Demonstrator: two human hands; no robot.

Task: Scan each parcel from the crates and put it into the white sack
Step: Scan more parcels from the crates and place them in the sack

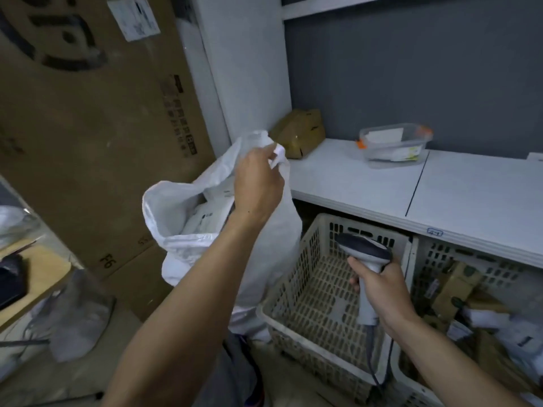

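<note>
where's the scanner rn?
Head view, lower right: the scanner is gripped by the right hand, over the left crate, just below the shelf edge and right of the sack.
</note>
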